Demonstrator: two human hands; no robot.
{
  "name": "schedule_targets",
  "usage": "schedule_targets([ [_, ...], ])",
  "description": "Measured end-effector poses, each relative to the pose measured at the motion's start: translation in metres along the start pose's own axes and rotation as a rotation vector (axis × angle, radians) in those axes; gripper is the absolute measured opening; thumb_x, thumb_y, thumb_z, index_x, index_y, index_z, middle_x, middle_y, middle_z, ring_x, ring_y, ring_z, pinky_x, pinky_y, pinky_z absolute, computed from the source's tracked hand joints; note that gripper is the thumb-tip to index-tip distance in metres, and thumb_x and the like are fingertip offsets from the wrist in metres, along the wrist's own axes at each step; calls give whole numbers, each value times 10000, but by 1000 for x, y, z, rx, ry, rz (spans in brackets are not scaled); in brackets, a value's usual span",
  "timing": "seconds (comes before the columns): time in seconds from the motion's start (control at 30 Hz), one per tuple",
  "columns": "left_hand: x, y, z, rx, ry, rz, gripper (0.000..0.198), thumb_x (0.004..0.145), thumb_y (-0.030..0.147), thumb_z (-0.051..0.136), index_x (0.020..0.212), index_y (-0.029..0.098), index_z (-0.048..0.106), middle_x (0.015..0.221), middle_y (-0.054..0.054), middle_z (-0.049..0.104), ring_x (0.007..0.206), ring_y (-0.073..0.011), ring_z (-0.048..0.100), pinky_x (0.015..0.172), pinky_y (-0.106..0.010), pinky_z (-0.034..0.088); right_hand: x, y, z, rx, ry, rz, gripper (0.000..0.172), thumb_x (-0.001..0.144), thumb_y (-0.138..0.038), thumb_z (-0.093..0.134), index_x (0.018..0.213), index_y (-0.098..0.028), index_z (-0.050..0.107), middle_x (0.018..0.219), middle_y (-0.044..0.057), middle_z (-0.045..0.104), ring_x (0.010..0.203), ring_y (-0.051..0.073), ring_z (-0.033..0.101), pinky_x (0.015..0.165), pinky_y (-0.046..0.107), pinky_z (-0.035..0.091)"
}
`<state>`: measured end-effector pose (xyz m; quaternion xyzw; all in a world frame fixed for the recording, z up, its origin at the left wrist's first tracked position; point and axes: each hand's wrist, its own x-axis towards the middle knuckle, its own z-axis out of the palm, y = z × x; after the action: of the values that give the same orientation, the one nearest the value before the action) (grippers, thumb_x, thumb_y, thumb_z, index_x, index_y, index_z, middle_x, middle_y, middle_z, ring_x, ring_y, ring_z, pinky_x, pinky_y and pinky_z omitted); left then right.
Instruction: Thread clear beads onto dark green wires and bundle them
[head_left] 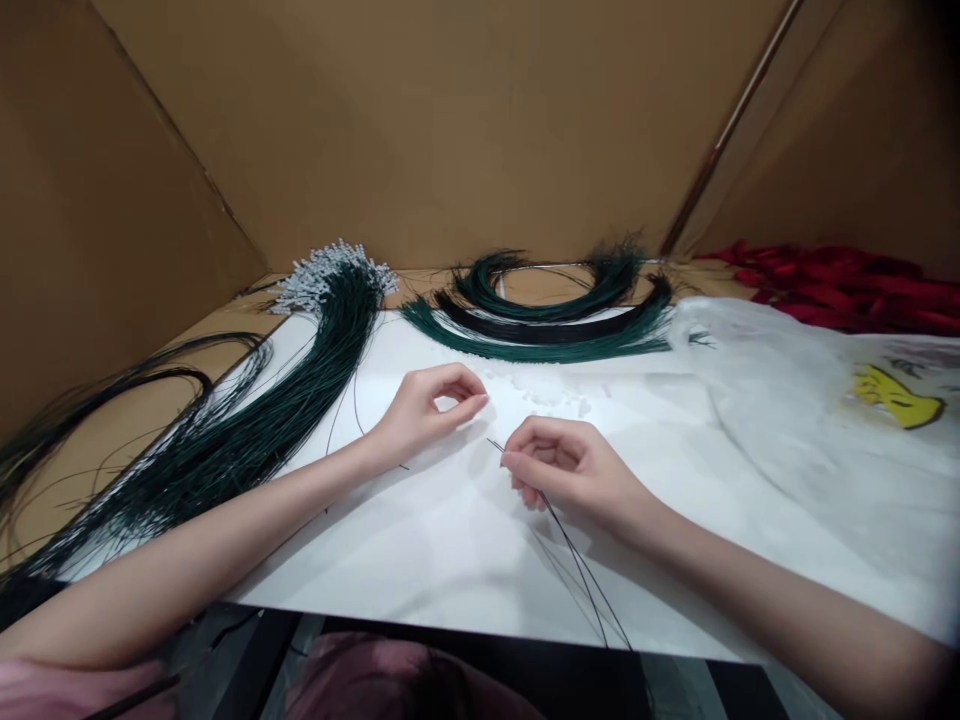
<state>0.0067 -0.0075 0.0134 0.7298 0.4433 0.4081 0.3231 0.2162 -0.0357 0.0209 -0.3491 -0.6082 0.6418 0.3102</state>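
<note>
My right hand (559, 465) pinches a few thin dark wires (574, 550) between thumb and forefinger. Their short ends poke out past the fingertips, and the long ends trail down over the board's front edge. Just to the left, my left hand (439, 405) is closed in a pinch above the white board (450, 540); whatever sits between its fingertips is too small to make out. The hands are apart. Small whitish pieces (551, 395) lie scattered beyond them. A thick bundle of dark green wires (300, 410) with white-tipped ends (330, 275) lies left of my left hand.
Curved bundles of green wires (540, 350) and black wires (547, 328) lie at the back. A clear plastic bag (765, 400) with a yellow print covers the right side, with red material (847, 280) behind it. Loose wires (165, 375) lie far left. Cardboard walls (450, 120) enclose the table.
</note>
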Motion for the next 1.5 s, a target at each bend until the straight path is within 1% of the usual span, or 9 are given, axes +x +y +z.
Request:
schedule_targets([
  [0.1, -15, 9, -1, -230, 17, -132, 158, 805, 284, 726, 834, 140, 667, 809, -30, 687, 757, -121, 636, 728, -229, 507, -2, -2, 0, -17, 12, -10, 122, 820, -217, 662, 742, -141, 606, 604, -23, 593, 484, 65, 549, 488, 184, 458],
  [0.23, -30, 7, 0, -455, -6, -253, 149, 782, 258, 760, 888, 167, 709, 863, -23, 713, 783, -102, 650, 716, -188, 497, -2, 0, 0, -31, 13, -34, 125, 825, -228, 663, 747, -146, 612, 614, -23, 586, 503, 73, 549, 502, 194, 471],
  [0.3, -33, 3, 2, -535, -33, -280, 135, 796, 260, 750, 895, 172, 726, 832, -20, 715, 744, -88, 644, 679, -173, 485, -1, 2, 0, -48, 19, -40, 122, 832, -235, 662, 760, -148, 616, 623, -21, 588, 512, 75, 548, 511, 199, 471],
  [0.4, -31, -1, 7, -629, -81, -277, 113, 796, 260, 751, 839, 159, 726, 721, -6, 688, 652, -70, 618, 618, -164, 463, -1, 2, 0, -75, 23, -42, 120, 843, -240, 654, 771, -150, 620, 631, -17, 592, 522, 77, 547, 519, 202, 468],
  [0.5, -29, -3, 11, -696, -96, -269, 130, 766, 250, 776, 812, 146, 712, 714, -5, 677, 631, -72, 614, 623, -180, 473, -1, -1, 0, -92, 18, -42, 120, 841, -237, 651, 760, -156, 617, 626, -18, 588, 519, 80, 545, 517, 206, 472],
  [0.7, -30, -2, 11, -663, -99, -307, 184, 744, 278, 788, 820, 134, 700, 752, -37, 695, 654, -105, 635, 629, -213, 485, -3, -3, 1, -143, 5, -64, 125, 838, -249, 651, 764, -152, 624, 628, -11, 583, 545, 88, 553, 540, 217, 480],
  [0.93, -30, -1, 10, -650, -101, -296, 160, 757, 278, 775, 817, 142, 716, 733, -29, 694, 633, -89, 618, 611, -197, 468, -2, -4, -1, -187, 13, -67, 142, 834, -276, 641, 757, -158, 621, 629, -5, 585, 555, 103, 553, 554, 242, 485],
  [1.3, -31, 0, 11, -629, -111, -289, 133, 759, 274, 762, 813, 157, 732, 729, -30, 685, 636, -99, 606, 604, -211, 460, -3, -4, -1, -229, 10, -65, 132, 829, -269, 633, 754, -161, 619, 628, -4, 572, 557, 107, 535, 545, 245, 459],
  [1.5, -30, 1, 11, -601, -104, -266, 126, 763, 271, 754, 806, 154, 735, 732, -33, 673, 630, -102, 589, 608, -225, 460, -3, -5, 0, -251, 12, -60, 112, 816, -240, 630, 739, -159, 617, 620, -8, 570, 535, 99, 511, 523, 241, 419],
])
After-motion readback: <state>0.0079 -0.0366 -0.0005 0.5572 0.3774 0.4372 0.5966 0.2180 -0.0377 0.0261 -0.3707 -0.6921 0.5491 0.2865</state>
